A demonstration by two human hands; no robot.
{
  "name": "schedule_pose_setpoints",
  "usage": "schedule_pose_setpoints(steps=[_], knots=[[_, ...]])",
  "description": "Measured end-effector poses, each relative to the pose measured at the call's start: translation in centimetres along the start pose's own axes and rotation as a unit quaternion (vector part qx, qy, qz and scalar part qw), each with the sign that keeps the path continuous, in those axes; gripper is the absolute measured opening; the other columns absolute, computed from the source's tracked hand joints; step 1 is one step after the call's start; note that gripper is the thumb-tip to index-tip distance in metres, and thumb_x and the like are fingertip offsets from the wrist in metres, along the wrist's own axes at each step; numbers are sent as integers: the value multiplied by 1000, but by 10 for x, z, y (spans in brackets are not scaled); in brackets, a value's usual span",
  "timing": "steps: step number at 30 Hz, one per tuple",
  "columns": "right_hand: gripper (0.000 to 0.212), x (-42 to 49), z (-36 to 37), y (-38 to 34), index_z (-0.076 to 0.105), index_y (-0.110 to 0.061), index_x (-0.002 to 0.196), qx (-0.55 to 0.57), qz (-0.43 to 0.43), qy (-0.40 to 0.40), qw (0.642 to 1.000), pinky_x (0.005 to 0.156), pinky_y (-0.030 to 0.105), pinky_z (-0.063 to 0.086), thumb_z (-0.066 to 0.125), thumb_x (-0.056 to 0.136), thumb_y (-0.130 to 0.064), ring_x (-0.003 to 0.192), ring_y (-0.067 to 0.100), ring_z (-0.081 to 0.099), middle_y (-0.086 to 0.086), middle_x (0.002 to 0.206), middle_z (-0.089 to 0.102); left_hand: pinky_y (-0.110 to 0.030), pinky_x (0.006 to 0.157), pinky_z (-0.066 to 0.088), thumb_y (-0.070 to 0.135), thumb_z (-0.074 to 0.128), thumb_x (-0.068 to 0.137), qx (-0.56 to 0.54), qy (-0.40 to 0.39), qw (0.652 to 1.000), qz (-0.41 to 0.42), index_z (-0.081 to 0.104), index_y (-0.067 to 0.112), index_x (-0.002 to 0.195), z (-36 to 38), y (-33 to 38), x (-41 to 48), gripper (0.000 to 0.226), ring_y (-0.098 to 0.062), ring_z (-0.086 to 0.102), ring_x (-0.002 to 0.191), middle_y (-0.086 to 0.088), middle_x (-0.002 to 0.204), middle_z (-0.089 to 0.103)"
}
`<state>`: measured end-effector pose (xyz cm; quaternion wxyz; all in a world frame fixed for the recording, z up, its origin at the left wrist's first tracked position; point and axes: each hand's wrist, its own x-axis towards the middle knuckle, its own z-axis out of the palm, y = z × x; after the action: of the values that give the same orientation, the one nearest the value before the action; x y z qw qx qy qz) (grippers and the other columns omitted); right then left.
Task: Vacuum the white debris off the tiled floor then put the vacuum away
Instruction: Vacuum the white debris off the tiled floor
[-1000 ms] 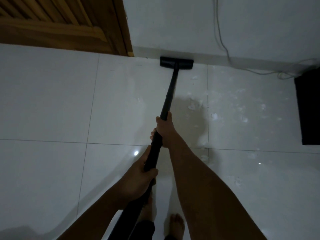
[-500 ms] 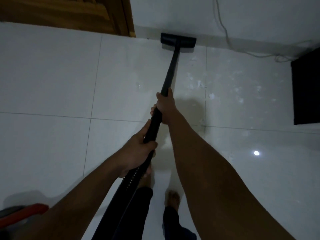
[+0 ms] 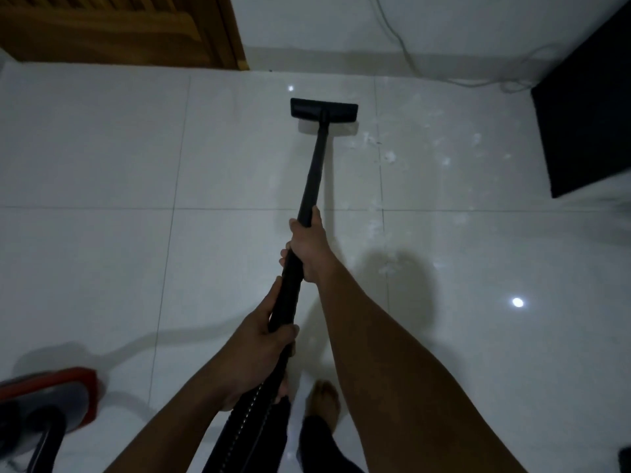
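I hold a black vacuum wand [image 3: 316, 165] with both hands. My right hand [image 3: 307, 244] grips the tube higher up; my left hand [image 3: 264, 339] grips it lower, near the ribbed hose [image 3: 246, 421]. The flat black floor nozzle [image 3: 323, 109] rests on the white tiled floor [image 3: 102, 148], a short way off the wall. White debris [image 3: 389, 157] is scattered on the tiles to the right of the nozzle, with more bits [image 3: 389, 264] nearer my right arm. The red and grey vacuum body [image 3: 47, 401] sits at the bottom left.
A wooden door [image 3: 119, 29] stands at the top left. A white wall [image 3: 341, 25] runs along the back with a thin cable [image 3: 409, 63] trailing down it. A black cabinet [image 3: 587, 107] stands at the right. My bare feet [image 3: 322, 401] are below the hands.
The nozzle has been pulled back from the wall toward me. The view has shifted, and the red vacuum body shows more at the bottom left.
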<state>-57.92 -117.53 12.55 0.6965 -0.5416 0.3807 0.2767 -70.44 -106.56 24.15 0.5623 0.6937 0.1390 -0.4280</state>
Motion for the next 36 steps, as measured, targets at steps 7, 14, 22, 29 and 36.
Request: schedule_pose_setpoints(steps=[7,14,22,29,36], knots=[[64,-86,-34,104,18,-49,157,22,24,10,999,52,31,55,48,106,-25,54,16,53,8,83,49,-36,46,50,8,46,99,-8,-20,999,-28,16,79,128,52,-77,-85,82,-32,52,50,-18,76,54],[67,-169,-41,226,13,-48,159,53,32,40,997,49,30,52,48,107,-25,53,17,51,7,74,47,-35,47,49,10,47,99,1,-39,998,-46,20,76,132,78,-174,-178,78,-30,51,49,-18,79,55],[59,-260,-33,355,21,-40,155,48,29,53,997,45,27,50,47,106,-22,41,15,48,6,65,45,-33,45,50,12,49,99,19,-45,997,-60,19,66,139,104,-280,-284,74,-32,56,49,-20,82,59],[58,-314,-30,433,25,-43,153,84,64,53,993,48,27,51,48,105,-21,44,14,48,7,70,44,-33,45,50,11,50,96,44,-59,994,-79,18,66,140,112,-336,-346,77,-30,56,47,-18,80,61],[59,-318,-40,470,27,-42,154,93,84,62,990,48,28,50,48,104,-18,44,14,47,6,65,46,-29,45,48,8,48,97,49,-74,993,-73,16,59,146,123,-355,-357,78,-18,56,43,-14,80,60]])
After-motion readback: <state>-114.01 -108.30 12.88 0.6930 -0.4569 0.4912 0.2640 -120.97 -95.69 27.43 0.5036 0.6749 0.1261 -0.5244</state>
